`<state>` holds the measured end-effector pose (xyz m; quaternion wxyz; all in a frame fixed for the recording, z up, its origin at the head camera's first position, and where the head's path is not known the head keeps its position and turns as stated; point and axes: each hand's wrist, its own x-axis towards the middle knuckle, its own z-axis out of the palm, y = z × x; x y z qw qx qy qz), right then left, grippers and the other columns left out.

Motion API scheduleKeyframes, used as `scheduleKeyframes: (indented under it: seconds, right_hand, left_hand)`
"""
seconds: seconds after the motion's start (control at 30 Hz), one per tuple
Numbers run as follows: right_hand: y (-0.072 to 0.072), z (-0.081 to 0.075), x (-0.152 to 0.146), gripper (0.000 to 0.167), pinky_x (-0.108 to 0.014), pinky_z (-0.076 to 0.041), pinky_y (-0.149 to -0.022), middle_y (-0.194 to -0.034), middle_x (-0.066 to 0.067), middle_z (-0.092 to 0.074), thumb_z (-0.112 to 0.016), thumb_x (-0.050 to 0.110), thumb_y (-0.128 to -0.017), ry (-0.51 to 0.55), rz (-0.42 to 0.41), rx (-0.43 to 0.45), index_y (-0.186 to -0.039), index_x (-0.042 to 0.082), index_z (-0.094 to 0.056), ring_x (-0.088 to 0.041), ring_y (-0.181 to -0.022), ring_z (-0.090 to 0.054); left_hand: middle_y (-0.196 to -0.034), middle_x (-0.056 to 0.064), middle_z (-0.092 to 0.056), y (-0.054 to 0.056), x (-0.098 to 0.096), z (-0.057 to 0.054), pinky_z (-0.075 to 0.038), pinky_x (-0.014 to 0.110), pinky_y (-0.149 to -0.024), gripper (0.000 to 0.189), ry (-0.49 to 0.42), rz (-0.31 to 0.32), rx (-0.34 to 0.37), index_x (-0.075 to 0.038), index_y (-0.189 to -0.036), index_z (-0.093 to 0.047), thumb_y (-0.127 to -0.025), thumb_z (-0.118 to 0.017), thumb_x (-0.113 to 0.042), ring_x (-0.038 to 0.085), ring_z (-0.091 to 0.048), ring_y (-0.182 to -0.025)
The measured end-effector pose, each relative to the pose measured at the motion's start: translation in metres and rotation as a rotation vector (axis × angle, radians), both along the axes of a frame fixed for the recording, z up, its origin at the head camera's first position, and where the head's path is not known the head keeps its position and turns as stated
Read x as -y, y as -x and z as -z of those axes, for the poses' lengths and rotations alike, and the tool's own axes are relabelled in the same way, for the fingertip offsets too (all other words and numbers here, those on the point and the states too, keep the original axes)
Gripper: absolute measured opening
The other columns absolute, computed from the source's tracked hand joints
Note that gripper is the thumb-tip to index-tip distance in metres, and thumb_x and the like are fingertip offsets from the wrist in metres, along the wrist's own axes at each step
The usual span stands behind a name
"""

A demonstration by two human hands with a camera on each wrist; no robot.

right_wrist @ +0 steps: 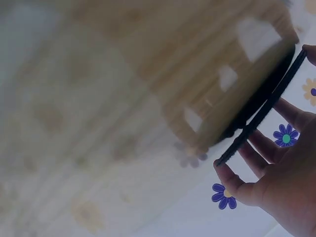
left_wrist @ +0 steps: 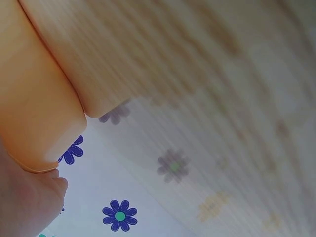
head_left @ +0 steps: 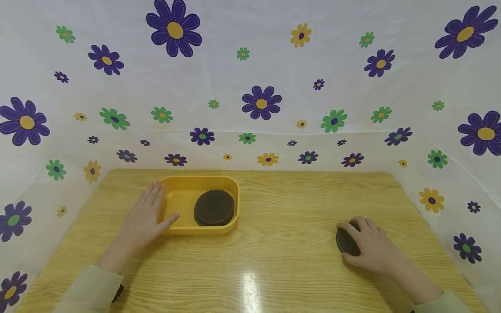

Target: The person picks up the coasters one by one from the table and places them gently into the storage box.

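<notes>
In the head view my left hand [head_left: 142, 221] lies against the left end of a yellow tray [head_left: 178, 202], fingers straight along the rim and thumb reaching over the front edge. A round black disc [head_left: 214, 208] rests flat in the tray's right half. To the right, my right hand [head_left: 373, 250] holds a second black disc [head_left: 346, 241] by its edge with spread fingers. The right wrist view shows this disc [right_wrist: 266, 108] side-on as thin, raised over the glossy tabletop, fingertips at its rim. The left wrist view has the tray's outer wall [left_wrist: 39, 98] beside part of the left hand.
The wood-grain table [head_left: 289, 208] carries the tray toward its back left, with a stretch of tabletop between tray and right hand. A white flower-printed sheet [head_left: 274, 65] stands behind the table and along both sides.
</notes>
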<state>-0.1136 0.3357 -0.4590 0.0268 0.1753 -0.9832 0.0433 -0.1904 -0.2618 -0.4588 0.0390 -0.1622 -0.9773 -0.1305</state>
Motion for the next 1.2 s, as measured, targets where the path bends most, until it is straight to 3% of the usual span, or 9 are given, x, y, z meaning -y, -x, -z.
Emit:
scheduleKeyframes:
  seconds: [0.2,0.6,1.2]
  right_hand:
    - [0.006,-0.006,0.006,0.067,-0.068,-0.053,-0.078,-0.128,-0.018,-0.059,-0.086,0.046,-0.076,-0.020,0.008,0.005,-0.134,0.019,-0.066,-0.042,-0.117,-0.059]
    - [0.027,-0.020,0.028,0.062,-0.055,-0.047,-0.077,-0.130,-0.018,-0.058,-0.077,0.040,-0.079,-0.003,-0.016,-0.038,-0.136,0.019,-0.066,-0.038,-0.117,-0.055]
    - [0.083,-0.031,0.088,0.067,-0.065,-0.046,-0.092,-0.136,-0.022,-0.055,-0.072,0.043,-0.081,0.047,-0.102,-0.028,-0.142,0.017,-0.062,-0.044,-0.126,-0.051]
  left_hand:
    - [-0.175,0.031,-0.008,0.000,0.000,-0.001,-0.012,0.056,-0.137,0.102,0.001,0.000,0.011,0.013,-0.164,-0.015,-0.105,-0.051,-0.062,0.050,-0.010,-0.164]
    - [-0.175,0.031,-0.009,0.001,0.001,0.001,-0.014,0.057,-0.136,0.102,0.002,-0.001,0.009,0.012,-0.164,-0.015,-0.105,-0.051,-0.063,0.049,-0.010,-0.164]
    - [-0.174,0.033,-0.011,0.001,-0.001,-0.001,-0.017,0.059,-0.135,0.102,-0.006,0.002,-0.003,0.013,-0.164,-0.017,-0.105,-0.052,-0.061,0.051,-0.013,-0.163]
